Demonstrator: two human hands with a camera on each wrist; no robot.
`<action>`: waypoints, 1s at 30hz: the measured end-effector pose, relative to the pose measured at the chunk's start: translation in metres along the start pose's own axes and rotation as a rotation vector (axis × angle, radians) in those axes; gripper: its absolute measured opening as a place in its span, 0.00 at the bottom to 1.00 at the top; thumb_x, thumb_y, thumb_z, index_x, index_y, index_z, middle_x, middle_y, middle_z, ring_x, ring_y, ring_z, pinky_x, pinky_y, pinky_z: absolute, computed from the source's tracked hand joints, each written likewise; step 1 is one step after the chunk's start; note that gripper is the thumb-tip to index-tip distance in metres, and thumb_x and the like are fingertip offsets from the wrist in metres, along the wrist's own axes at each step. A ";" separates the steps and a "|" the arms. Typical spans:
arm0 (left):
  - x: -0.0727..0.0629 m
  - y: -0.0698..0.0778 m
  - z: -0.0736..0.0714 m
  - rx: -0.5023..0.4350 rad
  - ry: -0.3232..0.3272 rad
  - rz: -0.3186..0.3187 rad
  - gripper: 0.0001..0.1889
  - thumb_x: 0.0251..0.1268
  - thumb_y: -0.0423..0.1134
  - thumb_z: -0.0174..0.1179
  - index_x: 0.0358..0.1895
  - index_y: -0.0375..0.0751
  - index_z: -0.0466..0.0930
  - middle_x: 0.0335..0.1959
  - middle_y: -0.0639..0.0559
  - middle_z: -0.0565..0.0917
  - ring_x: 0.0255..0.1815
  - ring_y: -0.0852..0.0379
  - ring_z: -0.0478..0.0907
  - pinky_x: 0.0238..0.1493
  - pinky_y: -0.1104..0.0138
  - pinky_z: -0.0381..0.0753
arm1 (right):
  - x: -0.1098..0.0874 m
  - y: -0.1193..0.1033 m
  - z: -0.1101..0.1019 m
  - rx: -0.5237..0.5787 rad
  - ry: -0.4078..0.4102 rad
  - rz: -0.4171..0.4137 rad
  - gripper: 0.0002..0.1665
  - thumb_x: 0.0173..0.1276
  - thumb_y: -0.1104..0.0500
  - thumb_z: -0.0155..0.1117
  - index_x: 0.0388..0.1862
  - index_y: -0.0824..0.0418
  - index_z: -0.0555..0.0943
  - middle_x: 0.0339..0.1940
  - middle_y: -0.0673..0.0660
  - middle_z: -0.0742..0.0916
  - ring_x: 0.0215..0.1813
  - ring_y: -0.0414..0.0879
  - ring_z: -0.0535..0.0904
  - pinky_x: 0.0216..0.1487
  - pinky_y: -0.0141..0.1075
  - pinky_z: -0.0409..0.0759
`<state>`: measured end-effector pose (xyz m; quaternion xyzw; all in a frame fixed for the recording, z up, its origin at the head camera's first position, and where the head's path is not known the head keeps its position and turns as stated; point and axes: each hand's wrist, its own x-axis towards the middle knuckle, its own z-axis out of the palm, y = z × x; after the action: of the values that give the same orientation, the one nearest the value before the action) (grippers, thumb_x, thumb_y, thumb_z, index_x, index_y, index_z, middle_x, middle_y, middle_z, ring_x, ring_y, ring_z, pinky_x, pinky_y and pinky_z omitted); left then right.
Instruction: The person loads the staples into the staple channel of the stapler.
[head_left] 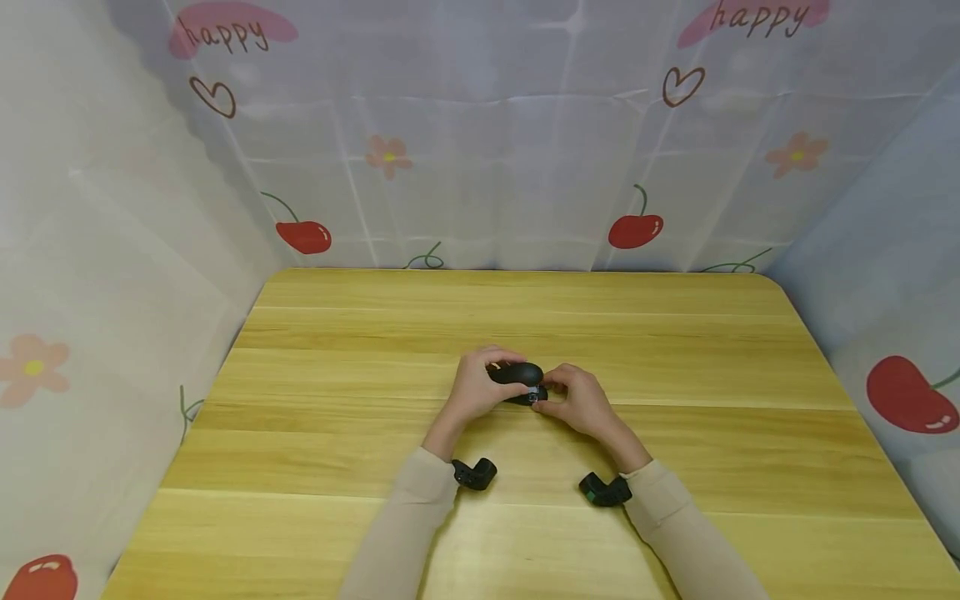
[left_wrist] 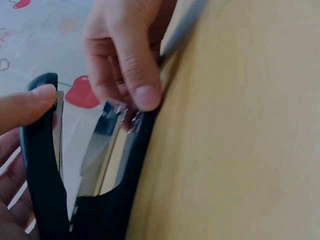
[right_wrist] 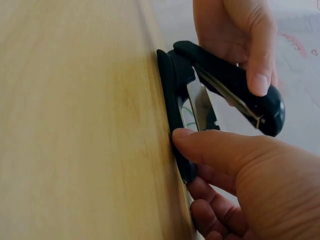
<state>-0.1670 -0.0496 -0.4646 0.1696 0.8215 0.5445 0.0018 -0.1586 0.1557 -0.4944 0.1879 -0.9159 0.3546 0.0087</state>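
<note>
A black stapler (head_left: 519, 373) stands on the table with its top arm lifted. In the left wrist view its metal staple tray (left_wrist: 95, 167) shows between the raised top arm (left_wrist: 42, 170) and the base (left_wrist: 137, 165). My left hand (head_left: 474, 390) holds the top arm, its thumb across the front end. On the other side, my right hand (head_left: 581, 402) grips the front end of the base, as the right wrist view shows, with the thumb (right_wrist: 215, 147) on one side and fingers curled beneath. The right fingers hide the tray's tip.
The wooden table (head_left: 360, 333) stretches around both hands. A printed curtain (head_left: 480, 167) with cherries and flowers hangs behind its far edge and along both sides. Black wrist cameras, one on the left wrist (head_left: 476, 475) and one on the right (head_left: 603, 490), sit below the hands.
</note>
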 end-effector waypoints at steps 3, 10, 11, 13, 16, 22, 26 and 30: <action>-0.001 -0.001 0.005 0.033 0.000 -0.009 0.19 0.46 0.36 0.78 0.45 0.44 0.88 0.45 0.50 0.87 0.47 0.52 0.80 0.48 0.62 0.79 | 0.000 0.000 0.000 0.002 0.002 -0.001 0.17 0.51 0.57 0.80 0.38 0.62 0.86 0.32 0.53 0.83 0.34 0.43 0.73 0.37 0.37 0.72; -0.001 -0.003 0.011 0.121 0.001 -0.037 0.19 0.45 0.38 0.78 0.45 0.46 0.88 0.46 0.51 0.87 0.49 0.50 0.81 0.50 0.59 0.78 | 0.001 0.001 0.000 -0.002 0.000 0.003 0.15 0.51 0.57 0.80 0.36 0.61 0.86 0.31 0.53 0.82 0.34 0.43 0.72 0.37 0.36 0.71; 0.000 -0.003 0.012 0.132 0.000 -0.039 0.19 0.45 0.38 0.78 0.45 0.46 0.88 0.46 0.51 0.87 0.49 0.50 0.81 0.51 0.58 0.78 | 0.001 0.001 0.000 -0.003 0.000 0.004 0.16 0.51 0.57 0.80 0.36 0.61 0.86 0.31 0.53 0.82 0.34 0.43 0.72 0.37 0.36 0.71; 0.000 -0.003 0.013 0.159 -0.004 -0.040 0.19 0.45 0.38 0.78 0.45 0.46 0.88 0.46 0.51 0.87 0.49 0.50 0.81 0.51 0.57 0.78 | 0.001 0.001 0.000 -0.001 -0.001 0.003 0.16 0.51 0.57 0.80 0.37 0.61 0.86 0.31 0.53 0.82 0.34 0.43 0.73 0.37 0.37 0.72; 0.001 -0.003 0.014 0.200 -0.008 -0.043 0.19 0.45 0.38 0.78 0.44 0.46 0.88 0.45 0.51 0.87 0.49 0.49 0.81 0.51 0.57 0.77 | 0.002 0.001 0.000 0.002 -0.001 0.000 0.17 0.51 0.57 0.80 0.38 0.61 0.86 0.31 0.53 0.83 0.34 0.43 0.73 0.38 0.37 0.72; 0.001 -0.002 0.016 0.228 -0.015 -0.050 0.18 0.46 0.38 0.78 0.44 0.47 0.88 0.47 0.51 0.86 0.50 0.48 0.80 0.53 0.56 0.75 | 0.002 0.002 -0.001 0.013 -0.004 -0.001 0.16 0.51 0.57 0.80 0.39 0.61 0.87 0.31 0.53 0.83 0.35 0.44 0.74 0.38 0.37 0.72; 0.002 -0.002 0.016 0.234 -0.024 -0.054 0.18 0.46 0.38 0.78 0.45 0.47 0.88 0.48 0.51 0.86 0.51 0.49 0.80 0.54 0.56 0.74 | 0.002 0.002 -0.001 0.005 -0.010 0.009 0.16 0.52 0.57 0.80 0.39 0.60 0.87 0.31 0.53 0.83 0.34 0.44 0.73 0.38 0.37 0.72; 0.002 -0.002 0.016 0.213 -0.043 -0.044 0.21 0.48 0.39 0.77 0.48 0.45 0.86 0.50 0.50 0.85 0.53 0.48 0.79 0.55 0.56 0.74 | 0.002 0.002 -0.003 0.002 -0.019 0.010 0.17 0.51 0.57 0.80 0.39 0.60 0.86 0.31 0.53 0.82 0.34 0.44 0.73 0.38 0.37 0.72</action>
<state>-0.1664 -0.0357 -0.4727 0.1625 0.8779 0.4501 0.0132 -0.1612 0.1584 -0.4929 0.1867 -0.9165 0.3538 -0.0021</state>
